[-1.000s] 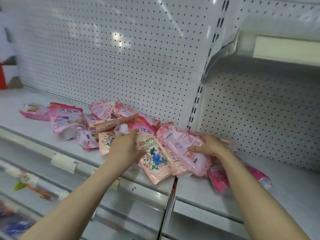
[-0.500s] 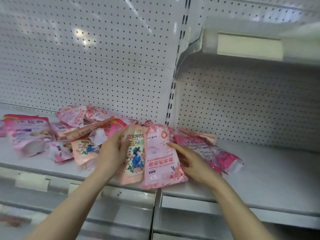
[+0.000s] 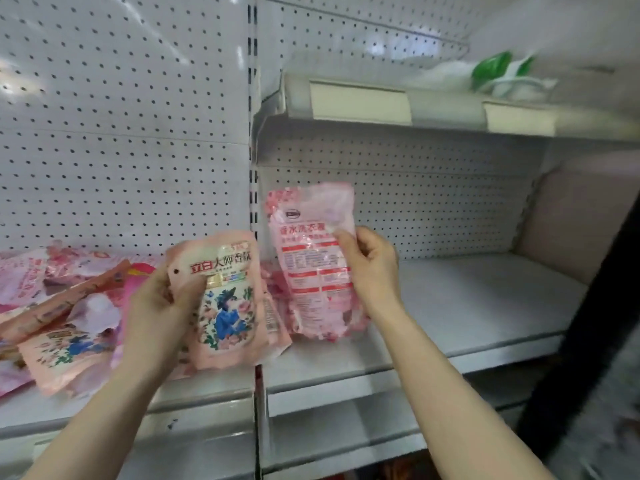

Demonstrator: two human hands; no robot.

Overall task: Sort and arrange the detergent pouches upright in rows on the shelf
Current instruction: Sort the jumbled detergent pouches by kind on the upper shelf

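Two pouches held up at the shelf (image 3: 467,299), left hand (image 3: 161,306) gripping peach flower-print pouch (image 3: 230,306) by its side, right hand (image 3: 372,268) pinching pink pouch (image 3: 308,271) upright by its edge, heap of pouches (image 3: 69,317) lying flat at left.

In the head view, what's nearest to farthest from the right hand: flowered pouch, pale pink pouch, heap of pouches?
1. Pale pink pouch, gripped by the right hand.
2. Flowered pouch, to its left, in the left hand.
3. Heap of pouches, far left.
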